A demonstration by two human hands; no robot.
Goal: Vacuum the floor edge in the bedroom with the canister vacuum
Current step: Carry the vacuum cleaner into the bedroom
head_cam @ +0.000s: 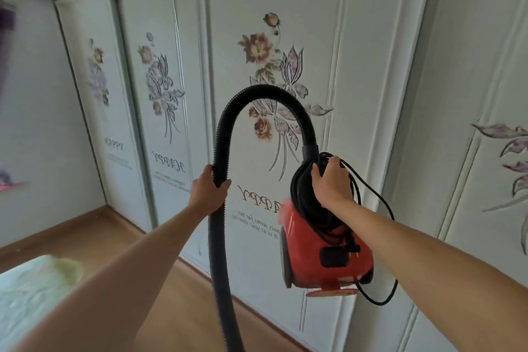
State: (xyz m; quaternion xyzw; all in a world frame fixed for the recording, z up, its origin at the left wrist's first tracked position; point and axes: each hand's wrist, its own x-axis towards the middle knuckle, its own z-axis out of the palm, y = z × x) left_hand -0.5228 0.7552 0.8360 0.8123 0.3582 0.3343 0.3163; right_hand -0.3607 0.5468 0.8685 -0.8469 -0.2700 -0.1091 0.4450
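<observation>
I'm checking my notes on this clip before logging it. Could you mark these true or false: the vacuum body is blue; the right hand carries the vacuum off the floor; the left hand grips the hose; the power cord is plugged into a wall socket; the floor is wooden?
1. The vacuum body is blue. False: the canister vacuum is red.
2. The right hand carries the vacuum off the floor. True: the right hand grips its top, over the coiled black cord, and it hangs in the air.
3. The left hand grips the hose. True: the left hand wraps the black hose.
4. The cord is plugged into a wall socket. False: the cord is wound around the vacuum, with one loop hanging loose; no socket shows.
5. The floor is wooden. True: the floor looks like brown wood planks.
</observation>
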